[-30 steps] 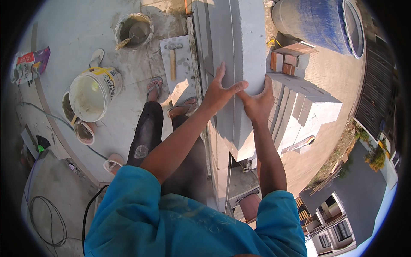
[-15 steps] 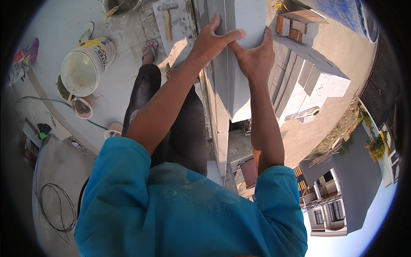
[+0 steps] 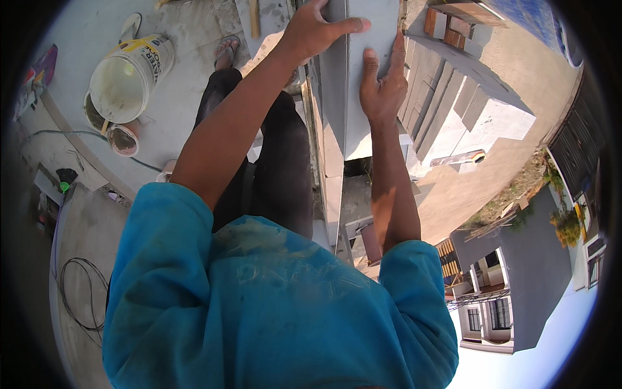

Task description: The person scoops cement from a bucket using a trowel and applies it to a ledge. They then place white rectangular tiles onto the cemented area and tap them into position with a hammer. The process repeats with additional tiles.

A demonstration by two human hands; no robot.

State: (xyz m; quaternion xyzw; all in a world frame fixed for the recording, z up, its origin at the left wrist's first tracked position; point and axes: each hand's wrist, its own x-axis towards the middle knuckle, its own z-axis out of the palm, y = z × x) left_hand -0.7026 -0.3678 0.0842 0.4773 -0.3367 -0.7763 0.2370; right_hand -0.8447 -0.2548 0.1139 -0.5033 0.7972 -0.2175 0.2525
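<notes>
My left hand [image 3: 321,29] grips a long grey block [image 3: 353,133] on top of the wall near the upper edge of the view, its thumb laid across the block's upper face. My right hand [image 3: 382,87] holds the same block a little lower, fingers along its right side and thumb on the face. The left side of the block is in shade, and its far end runs out of the picture. A wooden-handled hammer [image 3: 254,19] lies on a pale board [image 3: 265,45] to the left of the block, only partly in view.
At left stand a white bucket [image 3: 120,91] and smaller containers [image 3: 122,139], with a hose [image 3: 65,133] and a bag [image 3: 40,68]. Stacked pale blocks [image 3: 466,117] and a blue drum [image 3: 531,19] are beyond the wall at right, over paving [image 3: 492,188]. A coiled cable [image 3: 74,298] lies lower left.
The view has shifted, so hands and surroundings sit higher in the picture. My right thumb has separated from the left one and sits lower on the block; both hands remain on it.
</notes>
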